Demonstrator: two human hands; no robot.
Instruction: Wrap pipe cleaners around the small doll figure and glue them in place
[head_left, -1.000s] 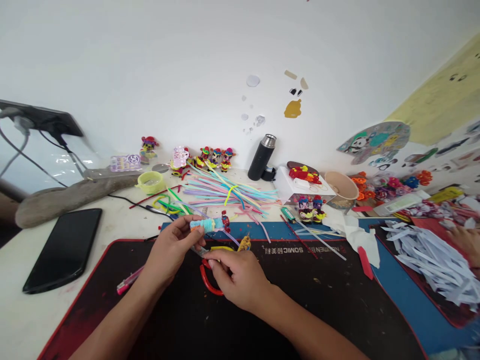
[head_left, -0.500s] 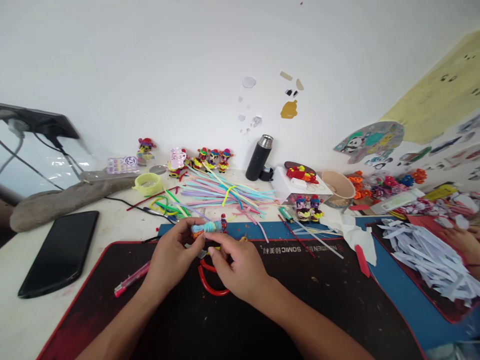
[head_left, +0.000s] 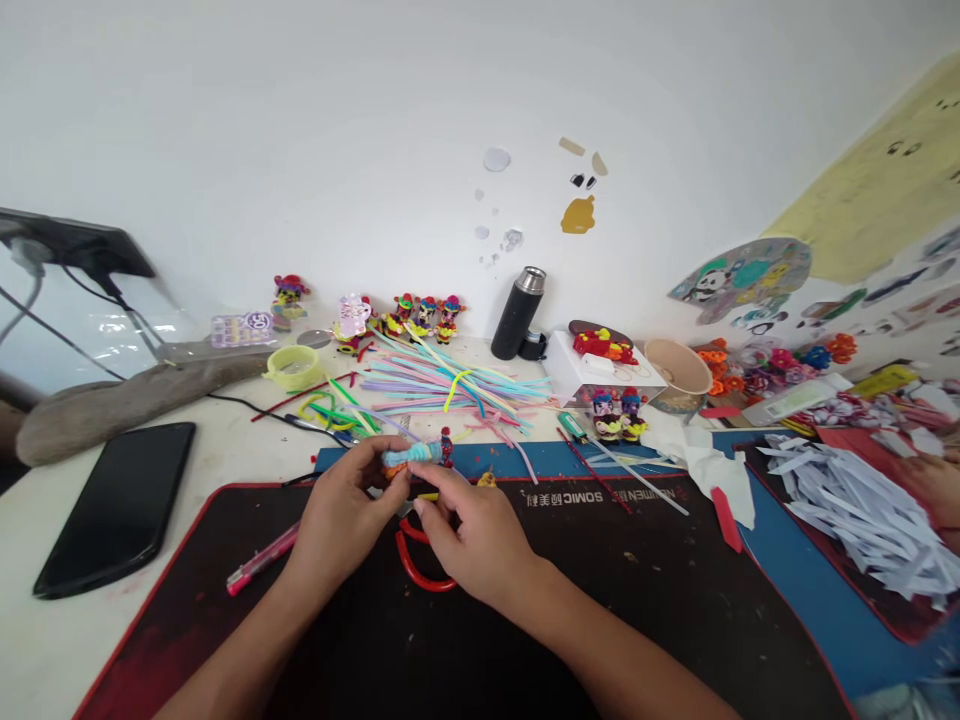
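My left hand (head_left: 346, 510) is closed on a light blue pipe-cleaner figure (head_left: 415, 454) with orange underneath and a red and dark piece at its right end. From the other side my right hand (head_left: 480, 530) has its index finger against the figure, thumb bent below and the other fingers curled. Both hands are over the back part of a black mat (head_left: 600, 620) with a red edge. Red-handled scissors (head_left: 421, 575) lie under the right hand, their blades mostly hidden. A pink pen (head_left: 261, 562) lies partly beneath my left wrist.
Pastel pipe cleaners (head_left: 450, 385) lie bundled behind the hands. Several finished figures (head_left: 427, 318) stand along the wall near a black thermos (head_left: 519, 312). A phone (head_left: 116, 510) lies left. At right are paper strips (head_left: 862, 520) and another person's hand (head_left: 937, 490).
My right thumb and fingers have shifted slightly to the left at the figure. My left hand keeps its hold. The view has moved a little.
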